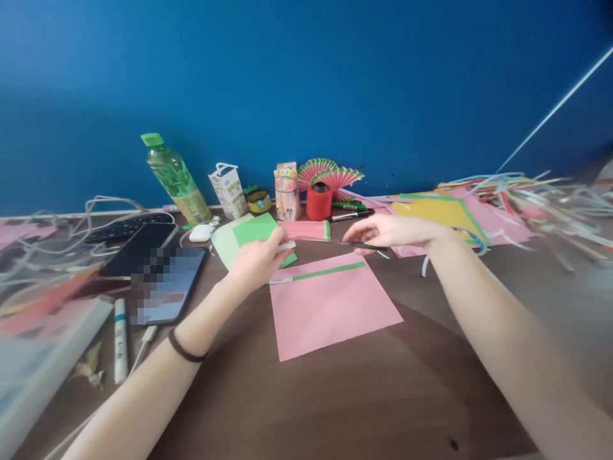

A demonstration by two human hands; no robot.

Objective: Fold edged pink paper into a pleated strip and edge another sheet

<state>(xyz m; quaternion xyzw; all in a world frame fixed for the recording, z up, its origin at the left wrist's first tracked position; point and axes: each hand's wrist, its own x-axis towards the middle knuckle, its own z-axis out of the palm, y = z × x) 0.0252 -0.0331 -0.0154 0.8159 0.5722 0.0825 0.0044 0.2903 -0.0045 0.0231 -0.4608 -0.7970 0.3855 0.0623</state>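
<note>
My left hand [258, 259] is closed, with a small white piece [287, 246], seemingly paper, pinched at its fingertips. It hovers over or rests on green paper [256, 230] and a paler green sheet [225, 246]; contact is unclear. My right hand [371, 231] has its fingers around a slim black-handled tool [366, 246] with a thin metal tip pointing left; its exact kind is hard to make out. Between and below the hands lies a pink sheet [335, 313]. A green strip [330, 271] runs along its far edge, with a short white stretch at the left end.
Behind the hands are a folded pink paper piece [306, 230], a red spool [318, 202], pleated fans [330, 176], cartons [287, 191] and a green bottle [175, 179]. Phones [170, 287] and a marker [121, 342] lie left. Yellow paper [431, 214] and tangled strips [536, 204] lie right.
</note>
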